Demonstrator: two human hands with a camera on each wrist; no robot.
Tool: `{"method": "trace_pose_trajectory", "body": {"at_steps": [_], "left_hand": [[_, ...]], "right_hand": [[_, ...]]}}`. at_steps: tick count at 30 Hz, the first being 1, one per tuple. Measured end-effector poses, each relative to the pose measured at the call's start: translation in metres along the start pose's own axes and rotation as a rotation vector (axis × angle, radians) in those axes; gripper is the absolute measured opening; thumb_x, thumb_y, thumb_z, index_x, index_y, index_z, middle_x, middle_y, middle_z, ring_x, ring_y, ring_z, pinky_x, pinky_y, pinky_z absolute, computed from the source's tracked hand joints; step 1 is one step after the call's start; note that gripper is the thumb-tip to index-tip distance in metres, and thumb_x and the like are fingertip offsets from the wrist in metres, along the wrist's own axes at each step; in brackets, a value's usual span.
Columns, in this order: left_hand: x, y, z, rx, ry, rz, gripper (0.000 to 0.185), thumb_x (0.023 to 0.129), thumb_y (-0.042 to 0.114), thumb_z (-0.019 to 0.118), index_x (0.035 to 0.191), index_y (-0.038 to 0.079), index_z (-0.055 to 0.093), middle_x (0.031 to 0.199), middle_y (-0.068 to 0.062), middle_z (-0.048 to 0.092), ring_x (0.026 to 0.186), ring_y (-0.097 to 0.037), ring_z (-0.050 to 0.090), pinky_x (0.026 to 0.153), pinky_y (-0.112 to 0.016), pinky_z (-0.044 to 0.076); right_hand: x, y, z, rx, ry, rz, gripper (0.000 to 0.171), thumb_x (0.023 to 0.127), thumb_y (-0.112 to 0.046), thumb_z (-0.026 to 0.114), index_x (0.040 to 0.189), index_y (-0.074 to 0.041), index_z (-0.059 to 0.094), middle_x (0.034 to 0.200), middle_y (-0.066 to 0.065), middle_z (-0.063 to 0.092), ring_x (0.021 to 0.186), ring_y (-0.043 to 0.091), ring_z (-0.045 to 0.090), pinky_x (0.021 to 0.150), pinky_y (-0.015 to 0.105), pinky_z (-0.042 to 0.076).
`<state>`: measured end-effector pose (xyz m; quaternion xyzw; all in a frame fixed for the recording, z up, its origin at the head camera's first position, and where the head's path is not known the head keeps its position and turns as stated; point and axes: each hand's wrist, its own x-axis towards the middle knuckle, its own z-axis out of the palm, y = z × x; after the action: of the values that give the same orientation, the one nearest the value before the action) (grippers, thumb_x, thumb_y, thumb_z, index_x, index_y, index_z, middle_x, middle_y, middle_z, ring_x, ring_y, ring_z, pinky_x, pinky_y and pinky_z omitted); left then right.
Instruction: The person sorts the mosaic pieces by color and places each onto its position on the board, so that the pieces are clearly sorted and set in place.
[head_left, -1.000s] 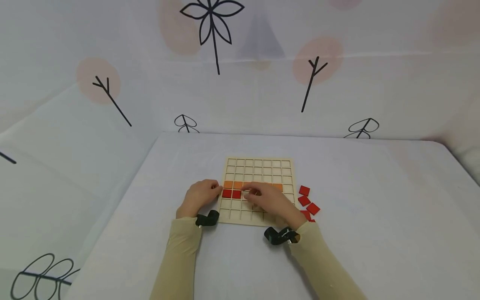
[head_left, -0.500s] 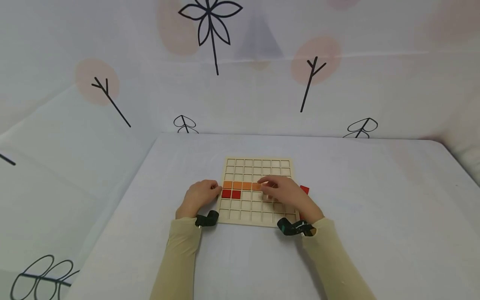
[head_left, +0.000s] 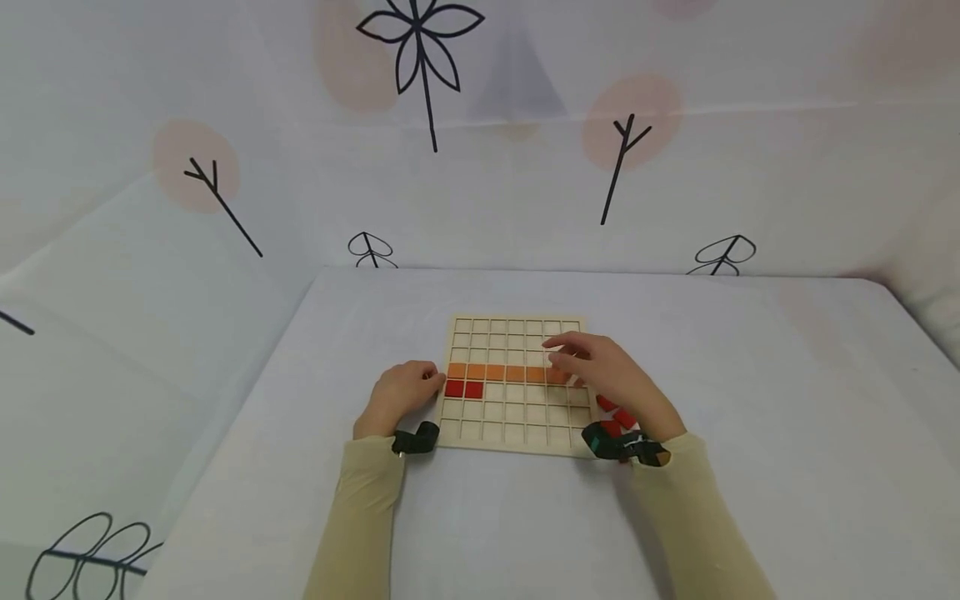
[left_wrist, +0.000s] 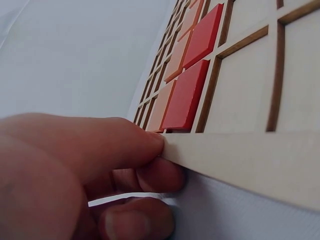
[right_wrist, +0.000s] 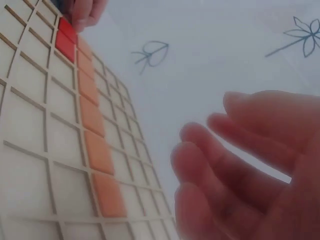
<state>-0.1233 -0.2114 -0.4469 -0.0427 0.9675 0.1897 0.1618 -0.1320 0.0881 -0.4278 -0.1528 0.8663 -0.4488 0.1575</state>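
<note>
Gripping the left edge of the wooden grid board (head_left: 517,417), left hand (head_left: 397,396) holds it on the table (head_left: 480,517). Right hand (head_left: 607,375) hovers released, fingers relaxed, over the orange tile row (head_left: 504,372). Two red tiles (head_left: 462,388) sit below it; loose red tiles (head_left: 617,415) lie right of the board.

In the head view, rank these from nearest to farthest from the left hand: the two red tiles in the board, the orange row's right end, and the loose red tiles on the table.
1. Two red tiles, just right of the left hand.
2. Orange row's right end, under the right hand.
3. Loose red tiles, off the board's right edge.
</note>
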Motion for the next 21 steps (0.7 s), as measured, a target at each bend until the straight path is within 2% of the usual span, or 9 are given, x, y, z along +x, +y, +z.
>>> {"method": "trace_pose_trajectory", "body": {"at_steps": [6,13,16,21], "left_hand": [[0.001,0.000,0.002,-0.009,0.004,-0.016,0.022,0.089,0.032,0.048,0.085,0.016,0.062,0.078,-0.001,0.056,0.077,-0.018,0.049,0.065,-0.031,0.037],[0.002,0.003,0.002,0.006,-0.012,-0.009,0.022,0.090,0.033,0.048,0.086,0.016,0.062,0.078,0.000,0.056,0.077,-0.018,0.049,0.065,-0.031,0.037],[0.001,0.003,0.001,0.015,-0.011,0.001,0.022,0.089,0.033,0.049,0.084,0.016,0.061,0.077,-0.001,0.056,0.075,-0.018,0.049,0.063,-0.030,0.037],[-0.001,0.001,0.001,0.015,-0.001,0.005,0.022,0.089,0.033,0.049,0.081,0.016,0.060,0.075,-0.001,0.055,0.073,-0.017,0.048,0.061,-0.030,0.035]], "right_hand": [[-0.011,0.003,-0.012,-0.023,0.004,-0.005,0.042,0.091,-0.043,0.051,0.124,-0.016,0.054,0.097,0.009,0.063,0.084,0.024,0.058,0.073,0.039,0.048],[-0.029,0.019,-0.025,-0.135,-0.003,0.077,0.041,0.091,-0.039,0.051,0.124,-0.014,0.054,0.107,0.006,0.061,0.092,0.021,0.057,0.080,0.039,0.046],[-0.036,0.027,-0.029,-0.175,-0.006,0.102,0.039,0.091,-0.036,0.053,0.122,-0.013,0.054,0.105,0.006,0.062,0.091,0.021,0.055,0.075,0.036,0.046],[-0.044,0.043,-0.032,-0.148,-0.001,0.130,0.038,0.089,-0.033,0.056,0.120,-0.012,0.055,0.101,0.006,0.061,0.085,0.020,0.054,0.068,0.030,0.046]]}}
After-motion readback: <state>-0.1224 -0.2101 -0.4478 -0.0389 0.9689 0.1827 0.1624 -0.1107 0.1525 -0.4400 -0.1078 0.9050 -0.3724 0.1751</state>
